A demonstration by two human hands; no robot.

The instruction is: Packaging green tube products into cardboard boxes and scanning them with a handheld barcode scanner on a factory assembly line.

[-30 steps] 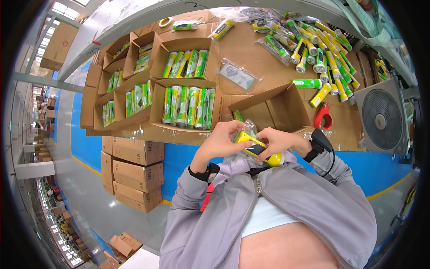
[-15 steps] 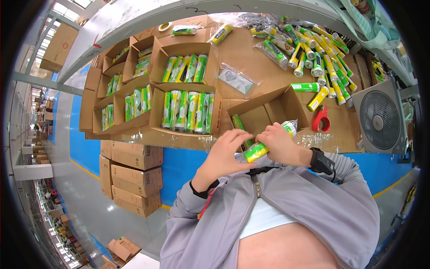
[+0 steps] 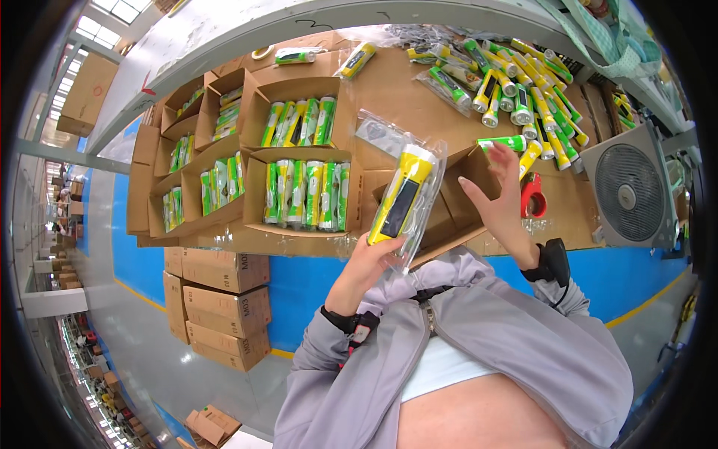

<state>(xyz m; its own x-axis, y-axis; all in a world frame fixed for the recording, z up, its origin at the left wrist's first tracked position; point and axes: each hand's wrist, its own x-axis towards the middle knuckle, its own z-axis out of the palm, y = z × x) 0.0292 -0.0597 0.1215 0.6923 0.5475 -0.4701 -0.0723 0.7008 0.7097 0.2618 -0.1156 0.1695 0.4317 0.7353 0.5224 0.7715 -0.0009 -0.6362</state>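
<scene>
We pinch a bagged yellow flashlight [image 3: 402, 200] by its lower end in our left hand [image 3: 372, 263], above the empty carton [image 3: 449, 196] at the worktop's [image 3: 404, 97] near edge; our right hand [image 3: 499, 196] hovers beside it, fingers spread, holding nothing. Risk: the slick bag could slip and drop past that edge. Filled cartons [image 3: 303, 191] crowd the left, loose flashlights [image 3: 516, 82] the far right corner; open room lies mid-worktop

A packing workshop: stacked cartons [image 3: 224, 299], boxes of bagged flashlights [image 3: 303, 194].

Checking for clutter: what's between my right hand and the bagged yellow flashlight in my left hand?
Head view: nothing hangs between the right hand and the bagged flashlight; behind the gap is only the open cardboard box.
</scene>
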